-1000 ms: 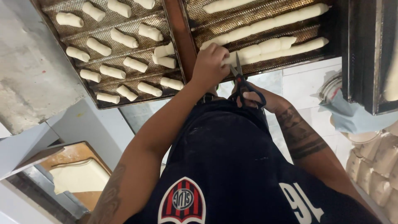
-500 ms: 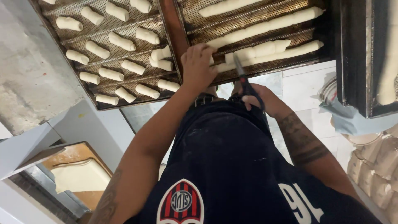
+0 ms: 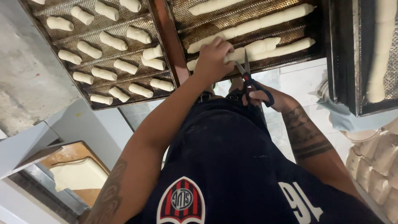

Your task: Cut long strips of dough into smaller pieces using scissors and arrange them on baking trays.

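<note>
My left hand presses down on a long roll of raw dough lying in a groove of a perforated baking tray. My right hand grips black-handled scissors, their blades open against that same dough roll just right of my left hand. Two other long dough rolls lie in the grooves above. To the left sits a second perforated tray filled with several short cut dough pieces.
A third dark tray with a long dough strip stands at the right. Stacked pale dough lumps lie at lower right. A wooden board with a flat dough sheet sits lower left, beside a grey metal surface.
My left hand slid left and down along the dough roll. The scissors moved up from my waist to the dough, blades now open on it.
</note>
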